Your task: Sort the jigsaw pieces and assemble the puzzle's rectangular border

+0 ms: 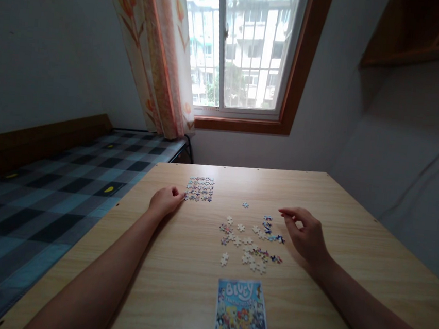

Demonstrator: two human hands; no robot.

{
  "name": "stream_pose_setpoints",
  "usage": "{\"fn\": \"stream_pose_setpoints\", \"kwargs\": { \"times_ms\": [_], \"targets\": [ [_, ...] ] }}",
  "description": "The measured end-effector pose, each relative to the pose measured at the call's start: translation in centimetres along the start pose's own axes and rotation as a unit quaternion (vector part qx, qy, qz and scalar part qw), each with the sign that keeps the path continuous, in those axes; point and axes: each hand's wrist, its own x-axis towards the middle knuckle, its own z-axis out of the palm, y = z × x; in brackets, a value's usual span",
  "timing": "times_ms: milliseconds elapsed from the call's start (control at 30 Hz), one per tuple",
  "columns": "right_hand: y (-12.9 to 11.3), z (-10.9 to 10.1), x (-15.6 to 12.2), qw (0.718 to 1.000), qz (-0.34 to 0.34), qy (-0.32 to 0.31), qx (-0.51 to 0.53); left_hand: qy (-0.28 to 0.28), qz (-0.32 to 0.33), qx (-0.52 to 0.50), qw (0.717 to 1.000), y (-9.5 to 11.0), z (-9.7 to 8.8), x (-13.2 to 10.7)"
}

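My left hand (167, 201) rests on the table's left side, its fingers curled together. Their tips meet a small piece at the lower left corner of a block of jigsaw pieces (200, 189) laid out in close rows. My right hand (306, 234) hovers just right of the loose jigsaw pieces (249, 241), fingers stretched to the left and thumb a little apart below. I see nothing in it. Several loose pieces show pale backs, others coloured faces. One single piece (245, 205) lies apart, between the block and my right hand.
A colourful picture sheet or box marked "Bluey" (243, 317) lies at the near edge of the wooden table (177, 284). On the left is a bed with a checked cover (85, 188). A curtained window (249, 58) stands beyond; a wall shelf (421, 39) hangs upper right.
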Motion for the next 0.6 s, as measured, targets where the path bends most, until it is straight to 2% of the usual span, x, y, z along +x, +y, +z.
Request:
{"fn": "stream_pose_setpoints", "kwargs": {
  "times_ms": [367,500,600],
  "targets": [
    [0.3,0.0,0.2,1.0,0.012,0.011,0.005,-0.013,-0.002,0.017,1.0,-0.1,-0.1,0.1],
    [1.1,0.1,0.4,0.996,0.077,0.026,0.029,-0.001,-0.004,0.009,1.0,-0.2,-0.1,0.2],
    [2.3,0.5,0.7,0.982,0.152,0.059,0.096,0.02,-0.008,0.001,1.0,-0.5,0.0,0.4]
  ]
}}
